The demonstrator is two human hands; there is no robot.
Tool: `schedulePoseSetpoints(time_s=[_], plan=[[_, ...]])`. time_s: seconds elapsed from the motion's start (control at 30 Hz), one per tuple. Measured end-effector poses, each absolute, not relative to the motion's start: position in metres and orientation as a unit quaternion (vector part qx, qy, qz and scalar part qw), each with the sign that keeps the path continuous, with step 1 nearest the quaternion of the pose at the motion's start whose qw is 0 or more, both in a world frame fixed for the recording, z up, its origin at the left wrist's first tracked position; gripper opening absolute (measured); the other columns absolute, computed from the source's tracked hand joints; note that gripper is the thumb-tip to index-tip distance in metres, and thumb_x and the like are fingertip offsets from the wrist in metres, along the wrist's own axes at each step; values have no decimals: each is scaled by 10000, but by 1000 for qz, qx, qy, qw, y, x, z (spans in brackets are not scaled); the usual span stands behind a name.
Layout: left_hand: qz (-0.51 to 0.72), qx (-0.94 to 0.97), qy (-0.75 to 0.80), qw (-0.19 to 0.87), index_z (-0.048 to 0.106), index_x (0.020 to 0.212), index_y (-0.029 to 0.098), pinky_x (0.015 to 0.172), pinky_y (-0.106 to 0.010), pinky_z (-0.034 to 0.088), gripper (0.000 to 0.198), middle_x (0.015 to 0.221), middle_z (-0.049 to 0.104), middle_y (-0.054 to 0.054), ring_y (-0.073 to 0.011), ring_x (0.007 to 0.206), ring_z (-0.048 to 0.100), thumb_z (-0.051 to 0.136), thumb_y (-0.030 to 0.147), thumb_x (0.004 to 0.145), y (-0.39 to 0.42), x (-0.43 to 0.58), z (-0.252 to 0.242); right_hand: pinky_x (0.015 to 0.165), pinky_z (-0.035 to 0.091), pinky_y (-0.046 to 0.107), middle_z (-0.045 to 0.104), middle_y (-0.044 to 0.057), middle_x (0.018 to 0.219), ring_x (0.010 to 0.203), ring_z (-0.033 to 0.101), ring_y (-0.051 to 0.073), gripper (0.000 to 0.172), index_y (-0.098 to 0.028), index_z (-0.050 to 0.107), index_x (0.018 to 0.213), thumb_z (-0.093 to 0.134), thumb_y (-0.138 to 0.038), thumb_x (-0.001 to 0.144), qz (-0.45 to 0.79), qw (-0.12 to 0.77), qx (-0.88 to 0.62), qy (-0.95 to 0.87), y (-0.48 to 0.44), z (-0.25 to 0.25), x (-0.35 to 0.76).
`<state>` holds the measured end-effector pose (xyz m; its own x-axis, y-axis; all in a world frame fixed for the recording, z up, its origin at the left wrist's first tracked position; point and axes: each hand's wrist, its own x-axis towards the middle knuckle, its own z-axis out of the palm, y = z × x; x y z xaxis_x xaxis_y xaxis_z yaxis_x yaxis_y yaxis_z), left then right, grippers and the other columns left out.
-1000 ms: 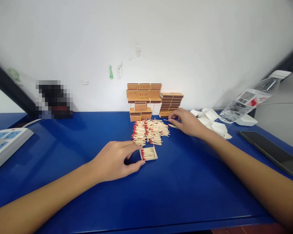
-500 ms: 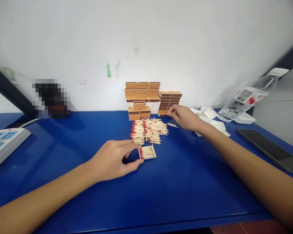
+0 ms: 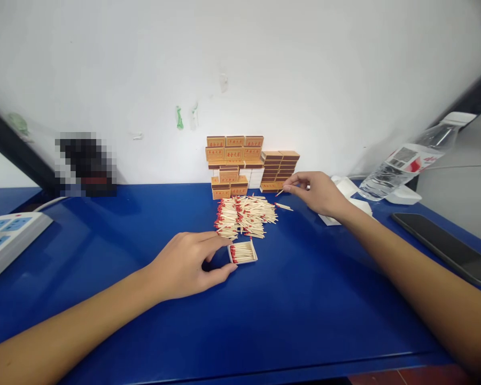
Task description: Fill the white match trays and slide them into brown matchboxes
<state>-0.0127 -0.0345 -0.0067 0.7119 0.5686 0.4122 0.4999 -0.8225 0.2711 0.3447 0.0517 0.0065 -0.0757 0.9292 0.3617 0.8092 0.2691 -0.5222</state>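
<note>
One match [image 3: 279,192] newly shows pinched in right hand [image 3: 317,191], seemingly secure for handling; left hand [image 3: 187,263] grips matchbox tray [image 3: 246,262].

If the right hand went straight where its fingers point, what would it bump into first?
The right hand would probably meet the stacked matchboxes first, though depth is unclear; it might pass in front.

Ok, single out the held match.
The match pinched in the right hand's grip; others lie in the heap, beside it, or in the matchbox tray.
</note>
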Motion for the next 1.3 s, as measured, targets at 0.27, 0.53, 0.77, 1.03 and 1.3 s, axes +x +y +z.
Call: schedulePoseSetpoints(time_s=[0.27,0.53,0.77,1.03,1.3], plan=[[245,924,286,64,725,1157,202,553,-259,416,268,716,598,46,-103,588,552,668,386,971,-35,-12,-5,660,449,390,777,69,862,680,593,205,187,-237,764,786,682,-387,862,117,222,-612,-750,46,4,348],[252,924,280,67,717,1159,199,556,-259,412,256,733,611,46,-105,586,553,685,360,962,-36,-11,-5,600,380,313,651,8,768,635,491,147,176,-242,751,880,675,-390,936,173,278,-457,-827,-6,28,286],[259,925,274,47,707,1178,188,550,-257,401,267,735,617,44,-106,590,556,687,347,965,-36,-11,-3,662,391,308,665,12,785,708,557,160,138,-226,698,828,723,-343,898,139,248,-455,-844,-39,28,252],[265,923,278,18,696,1186,184,549,-254,416,282,739,652,33,-105,578,577,658,379,985,-37,-9,-2,609,417,302,701,-1,731,638,556,145,158,-227,726,766,700,-320,891,234,250,-489,-802,-35,16,252],[262,926,273,6,703,1151,175,537,-256,420,268,744,653,32,-104,569,573,657,381,986,-37,-9,-1,597,443,296,693,6,746,635,563,145,142,-222,715,786,740,-345,853,259,270,-494,-785,-35,8,249]])
